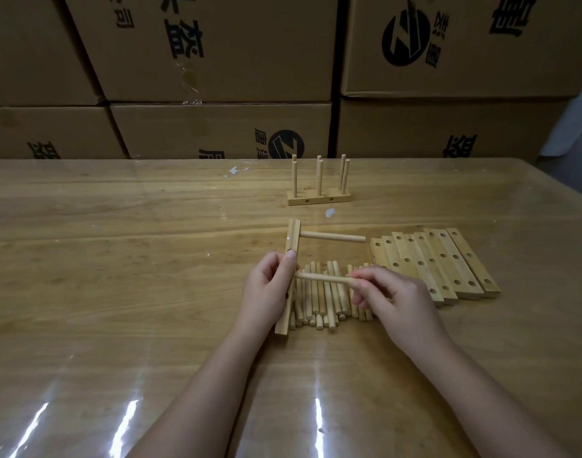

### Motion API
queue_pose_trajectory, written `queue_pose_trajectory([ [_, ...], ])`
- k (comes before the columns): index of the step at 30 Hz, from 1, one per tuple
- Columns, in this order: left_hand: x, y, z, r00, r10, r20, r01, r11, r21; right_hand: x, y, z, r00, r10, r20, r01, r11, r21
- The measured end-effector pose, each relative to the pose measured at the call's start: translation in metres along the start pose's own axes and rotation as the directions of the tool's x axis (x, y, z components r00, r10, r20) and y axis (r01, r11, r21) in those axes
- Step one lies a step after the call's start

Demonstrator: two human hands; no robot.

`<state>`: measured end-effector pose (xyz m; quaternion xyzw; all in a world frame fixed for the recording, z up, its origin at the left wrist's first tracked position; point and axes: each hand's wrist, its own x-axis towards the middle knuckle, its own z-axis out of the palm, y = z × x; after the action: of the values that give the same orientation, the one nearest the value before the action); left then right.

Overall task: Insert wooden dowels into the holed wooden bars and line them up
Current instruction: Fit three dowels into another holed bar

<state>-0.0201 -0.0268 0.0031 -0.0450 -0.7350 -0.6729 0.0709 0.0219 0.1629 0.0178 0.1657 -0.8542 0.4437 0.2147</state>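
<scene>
The dowel (319,278) lies sideways, just above a pile of loose dowels (319,307). The right hand (393,294) pinches its right end between thumb and fingertips. Its left end meets the side of the bar (292,239), near the bar's middle. The left hand (268,290) grips that bar, with the fingers curled round it and the thumb up against it. The bar stands on its thin edge and points away from the person. Another dowel (332,237) sticks out of the bar near its far end and points right.

Just right of the pile lie the spare bars (448,259) with holes, side by side and touching. Farther back stands a finished piece (319,200) with six dowels pointing up.

The table (118,259) is wood under a shiny clear cover. There is lots of bare room on the left and near the person. Its far edge is up against brown boxes (217,44). The boxes have black Chinese signs, which I cannot read, and a round black mark with a Z shape.
</scene>
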Motion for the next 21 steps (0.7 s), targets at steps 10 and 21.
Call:
queue_pose_trajectory([
  [10,0.000,0.005,0.001,0.999,-0.032,0.025,0.033,0.999,-0.039,0.001,-0.004,-0.002,0.998,-0.007,0.056,0.015,0.990,-0.138],
  [21,-0.002,0.001,0.006,0.987,0.026,0.157,-0.039,0.996,0.078,-0.002,-0.014,0.007,0.964,-0.118,0.238,0.204,0.903,-0.379],
])
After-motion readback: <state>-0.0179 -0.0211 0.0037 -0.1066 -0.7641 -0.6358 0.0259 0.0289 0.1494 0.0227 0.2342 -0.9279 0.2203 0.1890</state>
